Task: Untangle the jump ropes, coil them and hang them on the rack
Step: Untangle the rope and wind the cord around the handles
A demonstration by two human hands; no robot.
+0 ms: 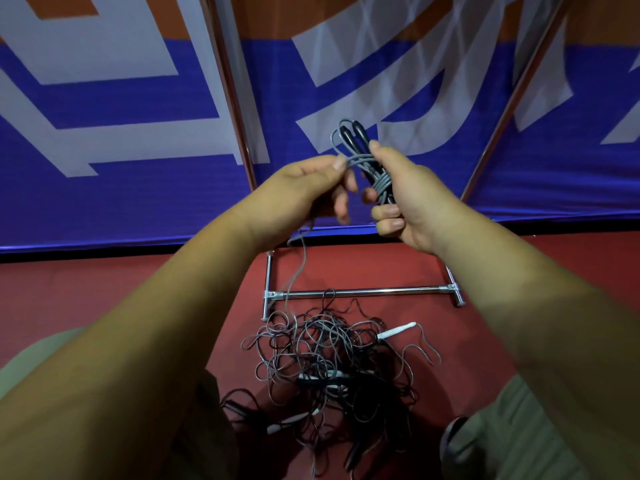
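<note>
Head view: red floor [104, 299], blue-and-white banner [138, 140], rope tangle [332, 358] (left hand [308, 188], right hand [412, 202]: grip around grey rope [381, 181])

A grey jump rope [379, 180] with two black handles [353, 136] is partly coiled. The handles stand side by side, pointing up, and several turns of cord are wrapped around them. The right hand [415, 209] grips this bundle and the left hand [308, 188] pinches the cord just beside it. The free cord hangs down from the left hand to the floor. There it meets a tangled pile of ropes [329, 362], grey and black cords in many loose loops, with white handles [396, 331] among them. The pile lies just in front of the low crossbar of the chrome rack [363, 291].
</note>
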